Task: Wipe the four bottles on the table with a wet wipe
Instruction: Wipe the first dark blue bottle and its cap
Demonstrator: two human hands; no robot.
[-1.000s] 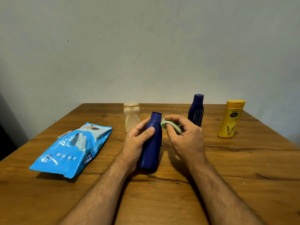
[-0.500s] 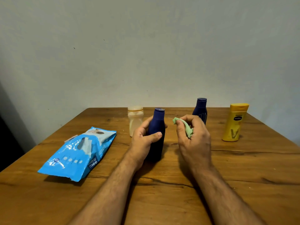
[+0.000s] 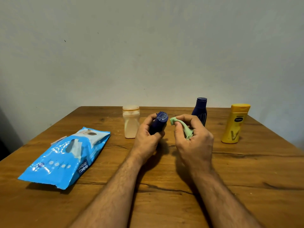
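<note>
Wiping is going on with one bottle at this moment. The left hand point(image 3: 146, 139) has its fingers and thumb curled around a dark blue bottle point(image 3: 158, 124). The bottle is tipped so its cap point(image 3: 162, 116) points at the camera, and it seems to be lifted off the table point(image 3: 246, 178), but the hand hides its bottom, so that is not sure.

The right hand point(image 3: 194, 139) pinches a scrunched-up green wipe point(image 3: 184, 127) between the thumb and fingers. The wipe is just beside the cap, with a small gap between them. They are not touching.

Three more bottles stand up straight farther back on the table. A pale, see-through bottle point(image 3: 131, 123) is just left of the hands. A second dark blue bottle point(image 3: 199, 111) is behind the right hand. A yellow bottle point(image 3: 234, 124) stands well off to the right. A blue pack of wipes point(image 3: 65, 157) lies flat on the left side.

The step looks like cleaning the cap of the held bottle. Next, the wipe has to come across and rub over the cap while the left hand holds the bottle firm. It may need a little turn to reach every side.
</note>
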